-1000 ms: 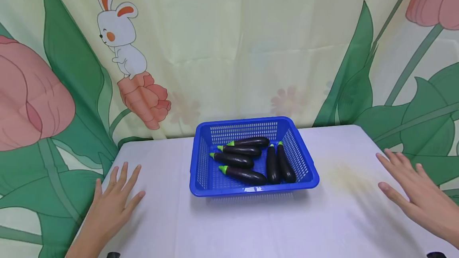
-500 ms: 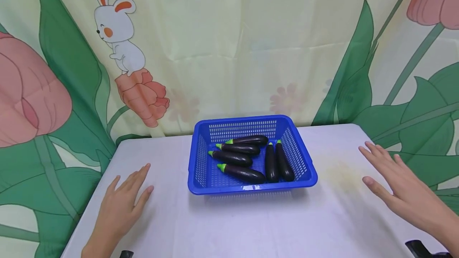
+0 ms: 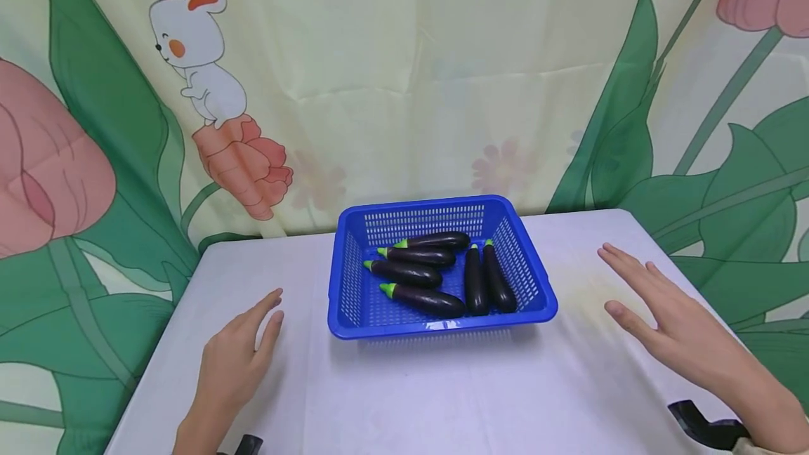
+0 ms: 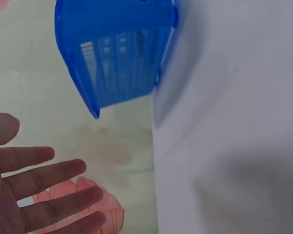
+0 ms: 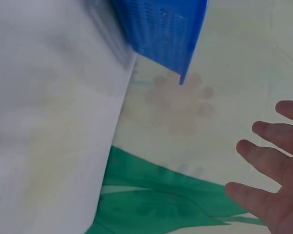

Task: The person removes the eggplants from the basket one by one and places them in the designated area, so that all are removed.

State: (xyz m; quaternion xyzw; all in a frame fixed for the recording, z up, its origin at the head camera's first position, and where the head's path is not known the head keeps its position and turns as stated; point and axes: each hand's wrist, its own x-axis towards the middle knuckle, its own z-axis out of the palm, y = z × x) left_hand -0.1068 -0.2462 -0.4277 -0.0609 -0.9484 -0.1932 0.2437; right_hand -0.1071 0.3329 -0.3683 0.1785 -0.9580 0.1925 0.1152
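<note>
A blue perforated basket (image 3: 534, 276) sits mid-table and holds several dark purple eggplants (image 3: 420, 298) with green stem caps. My left hand (image 3: 243, 347) hovers over the white table (image 3: 442, 392) to the basket's left, fingers straight and holding nothing. To the basket's right my right hand (image 3: 657, 307) is spread flat, also holding nothing. The left wrist view shows the left hand's fingers (image 4: 44, 187) and the basket's (image 4: 117, 53) side. In the right wrist view, the right hand's fingers (image 5: 268, 165) lie beside the basket's (image 5: 166, 29) corner.
A curtain (image 3: 404, 76) printed with a rabbit, tulips and green leaves hangs right behind the table. The table's left edge (image 3: 158, 343) and right edge (image 3: 682, 272) lie just outside my hands. Dark wrist straps (image 3: 701, 427) show at the bottom.
Both hands have moved inward toward the basket, the left from the table's left edge, the right from the right edge. The basket and eggplants have not moved.
</note>
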